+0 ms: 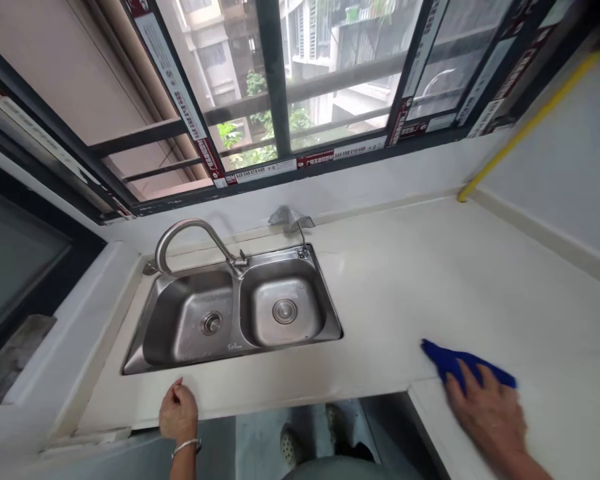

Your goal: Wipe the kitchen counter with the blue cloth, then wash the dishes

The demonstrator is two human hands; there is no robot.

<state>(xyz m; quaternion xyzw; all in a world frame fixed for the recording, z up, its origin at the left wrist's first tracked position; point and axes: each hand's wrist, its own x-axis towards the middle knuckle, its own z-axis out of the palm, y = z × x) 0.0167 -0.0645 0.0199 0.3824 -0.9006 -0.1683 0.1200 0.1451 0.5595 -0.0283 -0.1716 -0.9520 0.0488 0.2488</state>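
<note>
Head cam has our right hand (493, 415) holding the blue cloth (443, 359) down on the surface (380, 287); our left hand (179, 411) is loosely curled, nothing visible in it. Wipe-down looks unfinished, but we can't tell which bits are left.

Left hand (179, 410): thin silvery bangle (184, 445) at wrist | grey-green garment (350, 469) | dark trousers (362, 453) | pale rounded clogs (291, 445) dotted with dark holes
</note>
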